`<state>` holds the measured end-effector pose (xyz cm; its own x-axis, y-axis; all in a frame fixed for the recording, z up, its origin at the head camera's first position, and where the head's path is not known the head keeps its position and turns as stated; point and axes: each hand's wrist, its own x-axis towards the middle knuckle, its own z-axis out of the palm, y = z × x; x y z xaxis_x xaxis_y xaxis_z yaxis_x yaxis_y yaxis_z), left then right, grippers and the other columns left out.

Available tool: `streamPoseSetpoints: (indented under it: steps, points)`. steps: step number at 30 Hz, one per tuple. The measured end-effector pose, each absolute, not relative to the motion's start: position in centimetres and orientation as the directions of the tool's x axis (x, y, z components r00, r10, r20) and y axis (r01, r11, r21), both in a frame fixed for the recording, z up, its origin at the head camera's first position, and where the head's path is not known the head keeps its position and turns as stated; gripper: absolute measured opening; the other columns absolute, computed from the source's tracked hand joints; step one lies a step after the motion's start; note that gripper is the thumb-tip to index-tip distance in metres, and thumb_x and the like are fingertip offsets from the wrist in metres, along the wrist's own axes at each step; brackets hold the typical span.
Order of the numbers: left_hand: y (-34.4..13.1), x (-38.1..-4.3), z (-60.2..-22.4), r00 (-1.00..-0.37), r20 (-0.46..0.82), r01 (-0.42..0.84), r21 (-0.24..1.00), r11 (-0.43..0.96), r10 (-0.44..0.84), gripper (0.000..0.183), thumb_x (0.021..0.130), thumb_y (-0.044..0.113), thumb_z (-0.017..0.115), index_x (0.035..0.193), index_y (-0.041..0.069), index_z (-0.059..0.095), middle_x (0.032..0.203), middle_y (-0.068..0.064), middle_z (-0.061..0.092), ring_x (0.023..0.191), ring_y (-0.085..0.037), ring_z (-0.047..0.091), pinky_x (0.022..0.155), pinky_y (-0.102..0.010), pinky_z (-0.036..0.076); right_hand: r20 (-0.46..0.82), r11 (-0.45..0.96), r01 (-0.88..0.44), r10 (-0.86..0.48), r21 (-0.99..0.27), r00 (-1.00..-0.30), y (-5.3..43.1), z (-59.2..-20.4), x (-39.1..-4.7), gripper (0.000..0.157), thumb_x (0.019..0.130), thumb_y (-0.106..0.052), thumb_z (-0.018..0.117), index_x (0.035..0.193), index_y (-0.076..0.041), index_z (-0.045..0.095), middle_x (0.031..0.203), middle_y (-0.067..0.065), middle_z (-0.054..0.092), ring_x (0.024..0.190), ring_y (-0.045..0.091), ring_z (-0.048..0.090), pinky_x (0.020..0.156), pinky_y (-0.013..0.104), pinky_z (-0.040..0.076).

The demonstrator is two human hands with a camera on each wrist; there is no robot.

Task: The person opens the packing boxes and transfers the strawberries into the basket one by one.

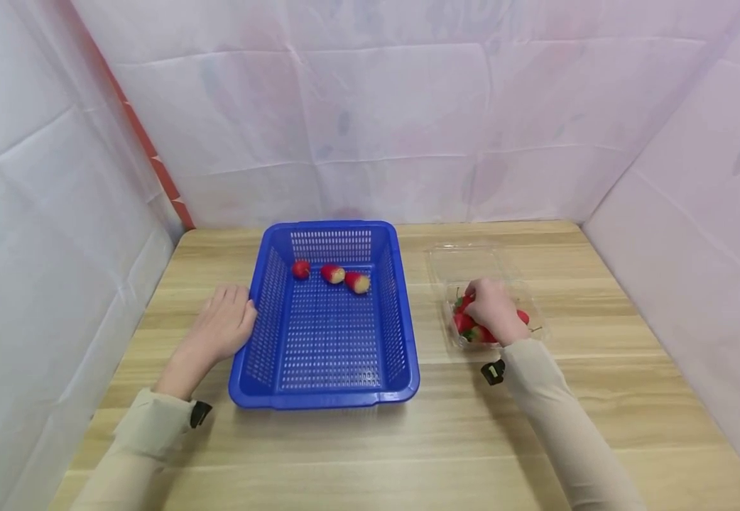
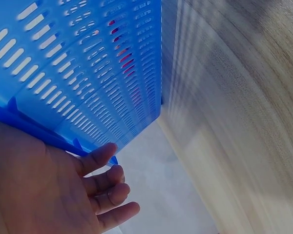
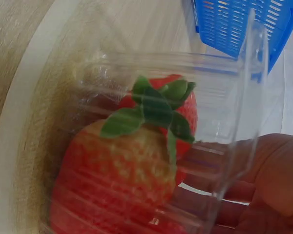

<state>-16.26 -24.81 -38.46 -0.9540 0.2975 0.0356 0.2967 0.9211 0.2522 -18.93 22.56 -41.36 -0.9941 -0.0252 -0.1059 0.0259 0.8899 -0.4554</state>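
A blue plastic basket [image 1: 332, 399] stands on the table. My left hand [image 1: 223, 323] holds its left rim; in the left wrist view the fingers [image 2: 107, 200] bend loosely below the rim and the thumb is hidden. Inside the basket lie a small round red fruit [image 1: 301, 270] and two red-and-cream strawberries [image 1: 358, 282]. My right hand [image 1: 494, 309] reaches down into a clear plastic box [image 1: 453, 339] of red strawberries [image 1: 464, 324]. Its fingertips are at a leafy strawberry [image 3: 188, 109], seen through the box wall; whether they pinch it is hidden.
The box's clear lid [image 1: 466, 262] lies folded back behind it. A wooden table [image 1: 357, 461] carries everything, with pale cloth walls [image 1: 395, 128] at the back and both sides. A red strip [image 1: 143, 142] runs down the left back corner.
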Motion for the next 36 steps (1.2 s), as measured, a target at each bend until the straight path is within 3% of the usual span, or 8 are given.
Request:
streamPoseSetpoints:
  steps: [9, 18, 28, 36]
  points:
    - [-24.7, -16.4, -38.5, -0.954, 0.030, 0.296, 0.252, 0.921, 0.298, 0.029, 0.104, 0.020, 0.027, 0.105, -0.001, 0.046, 0.098, -0.017, 0.046, 0.096, -0.036, 0.042, 0.079, -0.047, 0.035, -0.164, 0.882, 0.063, -0.017, -0.467, -0.986, 22.6, -41.1, -19.0, 0.032, 0.078, 0.002, 0.067, 0.109, 0.009, 0.066, 0.104, 0.027, 0.065, 0.087, 0.035, 0.060, 0.069, 0.040, 0.052]
    - [-24.6, -16.3, -38.3, -0.955, 0.019, 0.289, 0.260, 0.921, 0.295, 0.028, 0.104, 0.021, 0.027, 0.105, -0.001, 0.046, 0.099, -0.016, 0.046, 0.096, -0.035, 0.041, 0.079, -0.046, 0.035, -0.133, 0.886, 0.048, -0.016, -0.462, -0.991, 22.6, -40.8, -18.7, 0.033, 0.074, 0.001, 0.068, 0.106, 0.008, 0.067, 0.103, 0.028, 0.065, 0.089, 0.037, 0.060, 0.074, 0.046, 0.050]
    - [-24.9, -16.2, -38.6, -0.959, -0.003, 0.273, 0.260, 0.926, 0.283, 0.029, 0.104, 0.021, 0.026, 0.106, 0.000, 0.046, 0.100, -0.017, 0.046, 0.097, -0.035, 0.042, 0.078, -0.046, 0.035, -0.147, 0.874, 0.062, -0.010, -0.482, -0.989, 22.2, -39.9, -18.3, 0.029, 0.077, -0.002, 0.070, 0.104, 0.009, 0.066, 0.098, 0.026, 0.066, 0.085, 0.035, 0.061, 0.075, 0.046, 0.052]
    - [-24.9, -16.5, -38.5, -0.958, 0.003, 0.276, 0.265, 0.924, 0.285, 0.031, 0.104, 0.022, 0.026, 0.107, -0.001, 0.046, 0.101, -0.017, 0.047, 0.098, -0.035, 0.042, 0.078, -0.046, 0.036, -0.144, 0.884, 0.070, 0.003, -0.462, -0.990, 22.2, -38.5, -18.1, 0.028, 0.076, -0.004, 0.070, 0.100, 0.009, 0.065, 0.094, 0.024, 0.066, 0.080, 0.034, 0.060, 0.069, 0.045, 0.051]
